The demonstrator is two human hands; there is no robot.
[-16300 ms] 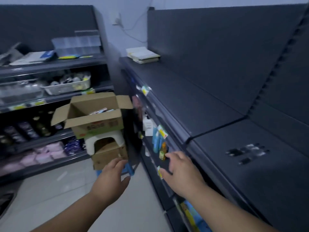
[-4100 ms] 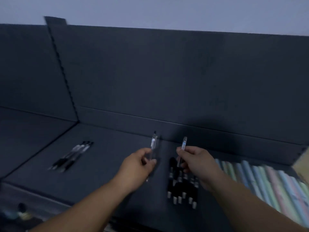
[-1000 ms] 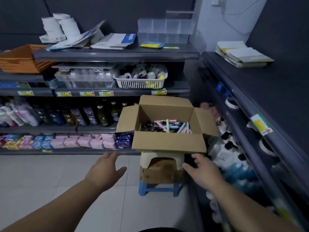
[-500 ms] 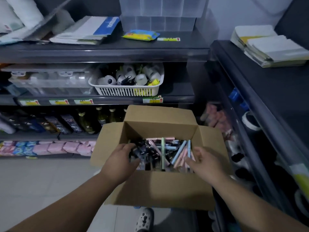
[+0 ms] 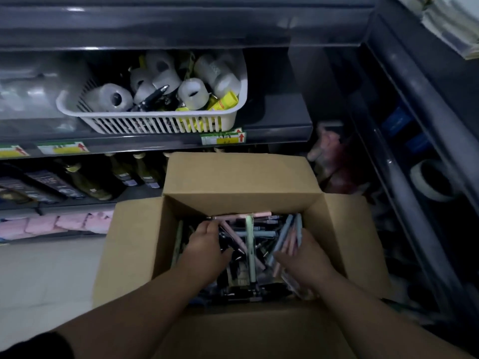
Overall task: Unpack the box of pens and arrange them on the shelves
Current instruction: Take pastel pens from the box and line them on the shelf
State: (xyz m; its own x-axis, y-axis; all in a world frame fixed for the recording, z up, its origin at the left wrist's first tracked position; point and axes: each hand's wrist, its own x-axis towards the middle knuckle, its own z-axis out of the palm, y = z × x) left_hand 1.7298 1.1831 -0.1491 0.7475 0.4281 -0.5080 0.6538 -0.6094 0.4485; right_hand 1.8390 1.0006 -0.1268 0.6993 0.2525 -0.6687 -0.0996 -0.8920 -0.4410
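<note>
An open cardboard box (image 5: 241,174) stands right below me, full of loose pens (image 5: 250,237), pastel and dark, lying crosswise. Both my hands are inside it. My left hand (image 5: 207,246) is curled over the dark pens at the left side, its fingertips touching the end of a pink pen (image 5: 241,215). My right hand (image 5: 307,264) is at the right side, its fingers closed around a bunch of blue and pink pastel pens (image 5: 287,239). The bottom of the box is hidden under the pens.
Behind the box a white basket (image 5: 155,123) of tape rolls sits on a dark shelf (image 5: 280,128). Bottles (image 5: 88,182) and pink packs (image 5: 70,221) fill the lower shelves. A second shelf unit (image 5: 414,141) runs along the right. Pale floor (image 5: 46,275) lies to the left.
I have leaned closer over the box. Both hands have gone deeper among the pens, the left towards the far side and the right onto the pastel bunch.
</note>
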